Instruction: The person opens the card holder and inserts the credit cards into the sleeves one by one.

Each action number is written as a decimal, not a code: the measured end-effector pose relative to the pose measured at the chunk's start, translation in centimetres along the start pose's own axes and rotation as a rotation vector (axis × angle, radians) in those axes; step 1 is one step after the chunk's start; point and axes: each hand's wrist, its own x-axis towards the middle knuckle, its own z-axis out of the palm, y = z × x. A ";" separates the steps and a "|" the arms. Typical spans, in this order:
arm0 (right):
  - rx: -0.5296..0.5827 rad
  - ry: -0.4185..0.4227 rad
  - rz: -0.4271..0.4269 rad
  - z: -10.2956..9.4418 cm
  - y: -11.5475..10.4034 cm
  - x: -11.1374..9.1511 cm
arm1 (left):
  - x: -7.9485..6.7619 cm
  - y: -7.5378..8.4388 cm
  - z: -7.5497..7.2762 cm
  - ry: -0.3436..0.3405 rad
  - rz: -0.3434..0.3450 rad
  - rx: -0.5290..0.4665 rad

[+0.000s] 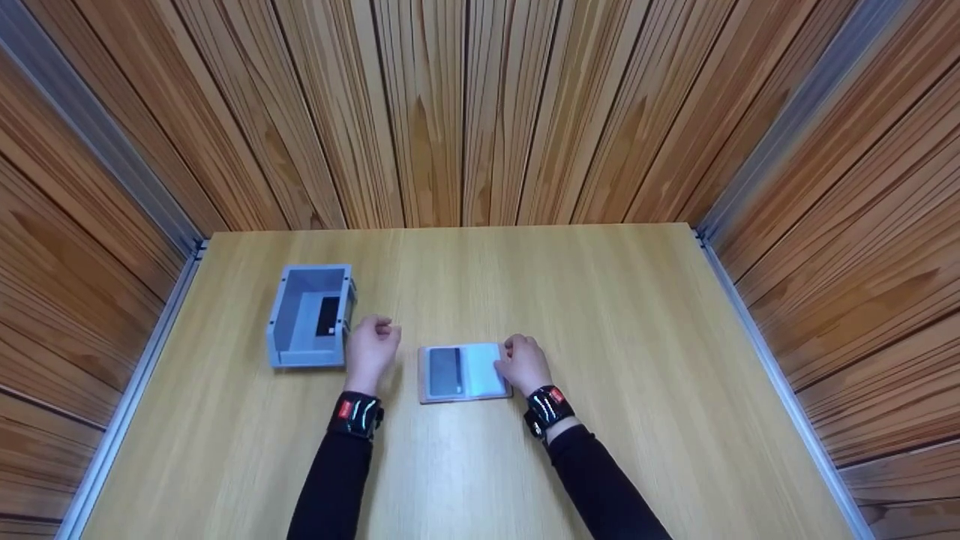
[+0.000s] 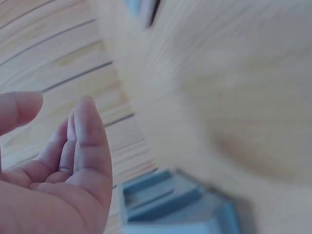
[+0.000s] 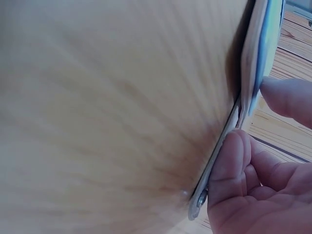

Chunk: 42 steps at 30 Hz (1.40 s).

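A small card holder (image 1: 484,371) with clear sleeves lies spread on the table, a dark grey card (image 1: 445,371) showing in its left half. At its right edge my right hand (image 1: 526,365) pinches it. The right wrist view has the thumb (image 3: 287,97) on the sleeve side and the curled fingers (image 3: 228,168) against a strap (image 3: 199,202) with a metal snap. My left hand (image 1: 373,351) hovers between the holder and a grey-blue bin (image 1: 307,358), fingers loosely bent and nothing in them (image 2: 73,185). Inside the bin is a black card-like piece (image 1: 327,316) with a small white mark.
The bin stands at the left of the light wooden table (image 1: 600,300), its lower front facing me. Wood-panelled walls (image 1: 435,112) with metal corner rails (image 1: 772,360) enclose the table at the back and both sides.
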 end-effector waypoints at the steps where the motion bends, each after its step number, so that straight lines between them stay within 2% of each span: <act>1: 0.003 -0.001 0.001 0.0 0.0 0.0 | 0.1 0.1 -0.5 0.027 0.021 -0.014; 5: 0.008 0.002 0.000 0.0 0.1 0.0 | 0.4 0.3 -2.5 0.117 0.077 -0.048; 10: 0.004 0.007 -0.008 0.1 0.3 0.1 | 1.2 0.3 -4.6 0.220 0.072 -0.065; 14: 0.002 0.015 -0.015 0.0 0.2 0.0 | 1.9 0.1 -5.4 0.286 0.038 -0.049; 19: 0.004 0.012 -0.018 0.0 0.1 -0.1 | 2.7 -0.5 -6.1 0.321 -0.015 -0.020; 23: 0.008 0.005 -0.012 0.0 0.0 -0.2 | 3.6 -1.4 -6.6 0.352 -0.022 0.037; 28: 0.009 0.004 -0.005 0.0 0.1 -0.1 | 4.7 -2.3 -7.0 0.354 -0.022 0.043; 34: 0.001 -0.001 -0.004 0.1 0.0 -0.1 | 5.5 -3.0 -7.5 0.281 -0.129 0.050; 39: -0.005 0.005 -0.022 0.0 0.0 0.0 | 5.8 -3.6 -7.6 0.284 -0.112 0.098; 42: -0.013 0.007 -0.020 -0.1 0.0 0.0 | 6.0 -4.0 -7.5 0.256 -0.116 0.107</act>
